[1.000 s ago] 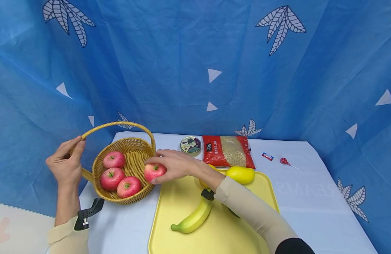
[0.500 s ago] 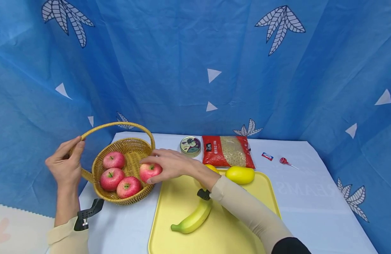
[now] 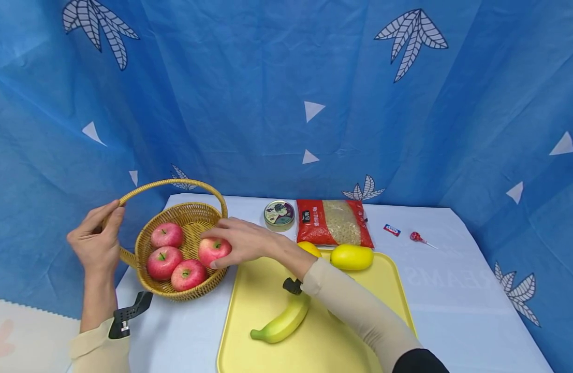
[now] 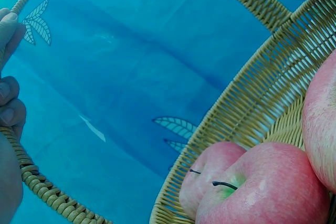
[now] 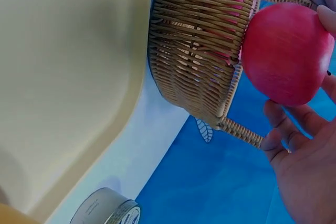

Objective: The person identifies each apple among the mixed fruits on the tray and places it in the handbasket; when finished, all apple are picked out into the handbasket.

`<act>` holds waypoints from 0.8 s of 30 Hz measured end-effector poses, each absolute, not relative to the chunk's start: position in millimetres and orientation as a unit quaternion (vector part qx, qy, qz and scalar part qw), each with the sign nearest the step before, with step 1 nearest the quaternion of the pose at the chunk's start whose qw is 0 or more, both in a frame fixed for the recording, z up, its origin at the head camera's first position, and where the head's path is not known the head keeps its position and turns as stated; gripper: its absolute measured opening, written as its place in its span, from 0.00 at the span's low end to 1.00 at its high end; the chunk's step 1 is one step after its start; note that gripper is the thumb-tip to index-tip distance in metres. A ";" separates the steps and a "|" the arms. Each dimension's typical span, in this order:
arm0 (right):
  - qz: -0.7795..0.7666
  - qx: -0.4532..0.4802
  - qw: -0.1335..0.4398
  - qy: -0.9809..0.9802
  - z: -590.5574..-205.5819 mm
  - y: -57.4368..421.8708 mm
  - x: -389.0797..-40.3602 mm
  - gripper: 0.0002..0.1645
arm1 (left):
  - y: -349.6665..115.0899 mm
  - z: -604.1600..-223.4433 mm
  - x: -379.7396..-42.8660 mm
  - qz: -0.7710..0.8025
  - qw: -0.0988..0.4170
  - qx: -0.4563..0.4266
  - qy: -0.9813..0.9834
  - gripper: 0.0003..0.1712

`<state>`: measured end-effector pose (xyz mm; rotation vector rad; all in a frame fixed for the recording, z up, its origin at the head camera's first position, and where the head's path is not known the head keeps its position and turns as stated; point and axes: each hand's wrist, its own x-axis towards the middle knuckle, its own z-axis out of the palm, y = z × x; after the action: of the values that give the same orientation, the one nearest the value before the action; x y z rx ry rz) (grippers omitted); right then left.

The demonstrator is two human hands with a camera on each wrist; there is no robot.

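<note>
In the head view, my left hand point(image 3: 97, 238) grips the arched handle point(image 3: 174, 182) of a round woven basket point(image 3: 193, 238) at the left of the table. Inside lie three red apples, one at the back point(image 3: 167, 234), one in the middle point(image 3: 164, 262) and one nearest me point(image 3: 189, 275). Over the basket's right side, my right hand point(image 3: 244, 239) holds another apple point(image 3: 214, 252) between thumb and fingers. The right wrist view shows this apple point(image 5: 286, 53) level with the rim, held off the other fruit. Some left fingers are cut off in the left wrist view.
A yellow tray point(image 3: 249, 357) bears a banana point(image 3: 283, 324), an elongated yellow fruit point(image 3: 352, 257) and a partly hidden orange fruit point(image 3: 309, 247). Behind stand a round tin point(image 3: 279, 214) and a red bag point(image 3: 335, 223). A small wrapped sweet point(image 3: 392, 229) and a lollipop point(image 3: 419, 237) lie right.
My right hand has carried its apple leftward, from the basket's right edge to farther over its inside. The left hand and the basket stay in place.
</note>
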<state>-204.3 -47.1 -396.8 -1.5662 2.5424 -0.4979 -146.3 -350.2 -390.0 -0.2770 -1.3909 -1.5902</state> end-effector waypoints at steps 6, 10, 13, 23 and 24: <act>-0.165 -0.512 0.061 0.841 -399.8 -53.9 -205.1 0.43 | -350.9 -391.1 -146.8 -0.657 0.483 -0.112 -0.567 0.12; -0.163 -0.507 0.067 0.844 -400.9 -58.6 -204.8 0.43 | -350.3 -390.8 -146.5 -0.656 0.485 -0.110 -0.569 0.12; -0.160 -0.503 0.068 0.847 -403.5 -62.4 -205.3 0.43 | -349.4 -390.2 -146.1 -0.655 0.485 -0.109 -0.569 0.12; -0.133 -0.497 0.055 0.856 -413.0 -73.5 -205.7 0.44 | -349.3 -390.4 -146.4 -0.662 0.485 -0.117 -0.560 0.11; -0.130 -0.496 0.053 0.857 -413.8 -74.0 -206.0 0.44 | -350.0 -391.2 -146.8 -0.662 0.484 -0.116 -0.561 0.11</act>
<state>-206.0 -74.0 -413.8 -1.5082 2.6035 -0.3946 -146.8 -350.0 -391.2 -0.2829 -1.3672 -1.6116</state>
